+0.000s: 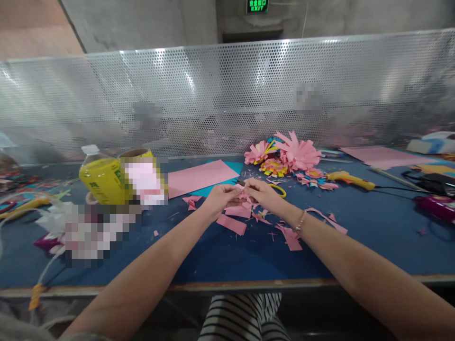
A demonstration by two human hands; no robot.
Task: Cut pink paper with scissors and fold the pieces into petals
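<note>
Perforated screen: a metal sheet (199,85) standing along the far edge of the table, across the full width.
Table: a blue top (220,265), littered with paper scraps.
Right arm: the forearm (355,263) slants in from the near right corner, rising toward the far left to the middle of the table, wrist fairly straight.
Left arm: the forearm (156,258) slants in from the near left toward the far right, mirroring the other.
Paper flowers: a pink, yellow and blue cluster (296,154), far and right of the hands.
Pink sheet: flat (199,177), far left of the hands, partly over blue paper.
Right hand: (261,193) back upward, fingers bent and closed in a pinch on the pink piece.
Left hand: (222,199) turned inward, thumb and fingers meeting on the same piece, lower fingers curled loosely.
Pink strip: a loose offcut (232,224), just near of the left hand.
Pink piece: small paper (244,195) between both sets of fingertips, mostly covered; its shape cannot be told.
Bracelet: a thin band (300,221) around the right wrist.
</note>
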